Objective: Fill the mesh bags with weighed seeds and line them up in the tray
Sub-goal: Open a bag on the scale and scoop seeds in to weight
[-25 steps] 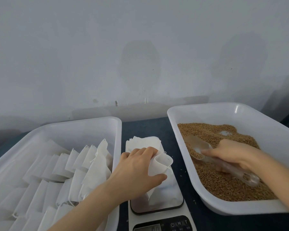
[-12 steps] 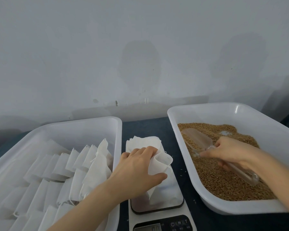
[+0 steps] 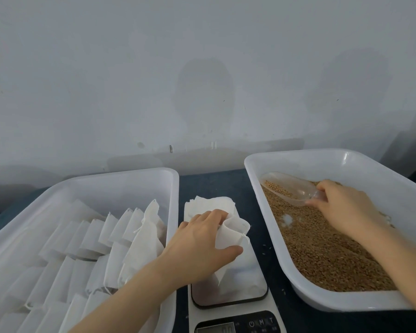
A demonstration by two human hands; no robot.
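Lifts the clear plastic scoop (image 3: 288,188), now loaded, off the loose brown seeds (image 3: 322,248), pinching its handle in the right hand (image 3: 346,207). Grips the white mesh bag (image 3: 231,234) open on the silver-topped scale (image 3: 247,282) with curled left hand (image 3: 199,246) (ready for pouring).

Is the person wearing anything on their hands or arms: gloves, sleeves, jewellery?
Nothing shows. The left hand and right hand are bare, with no gloves, rings or wristbands in view. The left forearm and right forearm are uncovered up to the picture's edge; no sleeve appears.
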